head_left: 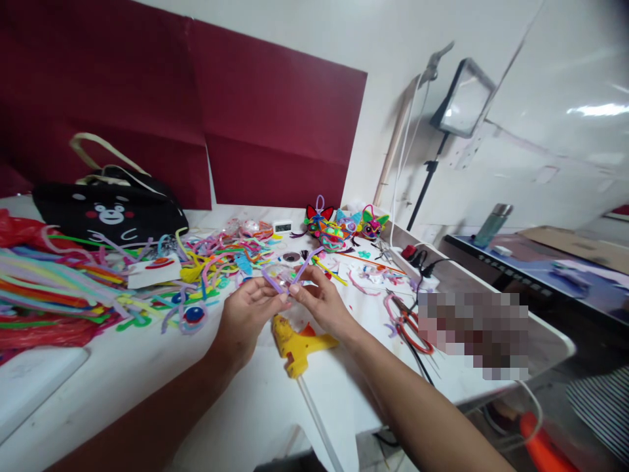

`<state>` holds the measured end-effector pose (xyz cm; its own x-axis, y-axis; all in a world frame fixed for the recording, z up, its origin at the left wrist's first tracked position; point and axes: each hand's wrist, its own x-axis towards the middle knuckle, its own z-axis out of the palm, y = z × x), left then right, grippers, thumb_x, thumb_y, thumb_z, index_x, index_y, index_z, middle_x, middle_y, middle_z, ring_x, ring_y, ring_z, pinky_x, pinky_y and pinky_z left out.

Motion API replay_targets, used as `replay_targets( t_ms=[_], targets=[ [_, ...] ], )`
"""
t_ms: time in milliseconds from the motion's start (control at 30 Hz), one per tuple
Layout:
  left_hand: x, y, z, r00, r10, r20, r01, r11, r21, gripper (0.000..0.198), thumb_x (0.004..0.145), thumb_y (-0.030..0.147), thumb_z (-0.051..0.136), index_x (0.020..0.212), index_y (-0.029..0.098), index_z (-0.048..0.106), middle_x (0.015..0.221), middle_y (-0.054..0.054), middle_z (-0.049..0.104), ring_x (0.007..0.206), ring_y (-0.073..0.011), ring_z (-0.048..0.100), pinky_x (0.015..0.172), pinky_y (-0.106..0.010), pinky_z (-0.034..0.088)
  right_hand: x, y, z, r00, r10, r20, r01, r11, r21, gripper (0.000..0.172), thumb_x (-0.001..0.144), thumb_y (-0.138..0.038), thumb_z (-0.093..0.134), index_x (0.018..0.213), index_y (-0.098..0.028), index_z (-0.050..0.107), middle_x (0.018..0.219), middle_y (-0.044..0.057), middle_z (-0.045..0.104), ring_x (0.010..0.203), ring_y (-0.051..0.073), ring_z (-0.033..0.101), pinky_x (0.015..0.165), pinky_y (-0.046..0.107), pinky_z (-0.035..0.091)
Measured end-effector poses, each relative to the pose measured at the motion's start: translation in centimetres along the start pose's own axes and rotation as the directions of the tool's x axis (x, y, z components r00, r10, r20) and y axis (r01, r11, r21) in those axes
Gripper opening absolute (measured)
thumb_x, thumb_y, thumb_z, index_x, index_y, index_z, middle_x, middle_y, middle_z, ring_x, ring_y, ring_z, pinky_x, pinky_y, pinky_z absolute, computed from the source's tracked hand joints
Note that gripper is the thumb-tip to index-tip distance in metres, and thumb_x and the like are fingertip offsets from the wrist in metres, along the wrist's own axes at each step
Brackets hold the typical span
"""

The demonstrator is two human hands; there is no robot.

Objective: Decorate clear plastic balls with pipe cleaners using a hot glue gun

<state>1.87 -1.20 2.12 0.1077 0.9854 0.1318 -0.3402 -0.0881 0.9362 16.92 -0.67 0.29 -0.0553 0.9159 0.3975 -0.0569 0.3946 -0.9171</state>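
Between my two hands is a purple pipe cleaner (pixel 305 267), bent into a V with both ends pointing up and apart. My left hand (pixel 249 313) pinches its left side near the bend. On the other side, the thumb and fingers of my right hand (pixel 322 298) close on it by the same bend. Something clear and shiny shows behind the V, too blurred to name. Just below my hands a yellow glue gun (pixel 299 344) lies on the white table (pixel 221 413), a long glue stick (pixel 319 419) coming out of its back end.
Bundles of coloured pipe cleaners (pixel 54 288) cover the table's left. Several finished pipe-cleaner animal heads (pixel 331 229) stand at the back, near a small digital clock (pixel 282 227). Orange-handled scissors (pixel 415 328) and a power strip (pixel 425 278) lie right. A black bag (pixel 111 213) sits back left.
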Motion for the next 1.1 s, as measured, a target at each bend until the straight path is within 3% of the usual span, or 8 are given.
replay_targets(
  t_ms=[533, 1100],
  targets=[
    [0.02, 0.10, 0.08, 0.999, 0.018, -0.042, -0.016, 0.999, 0.047, 0.038, 0.050, 0.022, 0.090, 0.081, 0.014, 0.069, 0.072, -0.002, 0.073, 0.066, -0.0150, 0.066, 0.068, -0.026, 0.055, -0.21, -0.30, -0.16, 1.000, 0.020, 0.021, -0.020, 1.000, -0.015, 0.040, 0.077, -0.047, 0.074, 0.105, -0.025, 0.056, 0.100, 0.001, 0.061, 0.080, 0.015, 0.062, 0.074, 0.030, 0.050],
    [0.25, -0.37, -0.36, 1.000, 0.016, -0.005, -0.016, 0.997, 0.074, 0.036, 0.055, 0.023, 0.089, 0.084, 0.015, 0.070, 0.074, -0.001, 0.072, 0.068, -0.0132, 0.066, 0.067, -0.023, 0.054, -0.10, 0.26, -0.29, 1.000, -0.006, 0.014, 0.007, 0.996, -0.085, 0.033, 0.080, -0.045, 0.071, 0.101, -0.024, 0.055, 0.098, 0.001, 0.061, 0.084, 0.016, 0.060, 0.076, 0.030, 0.049]
  ],
)
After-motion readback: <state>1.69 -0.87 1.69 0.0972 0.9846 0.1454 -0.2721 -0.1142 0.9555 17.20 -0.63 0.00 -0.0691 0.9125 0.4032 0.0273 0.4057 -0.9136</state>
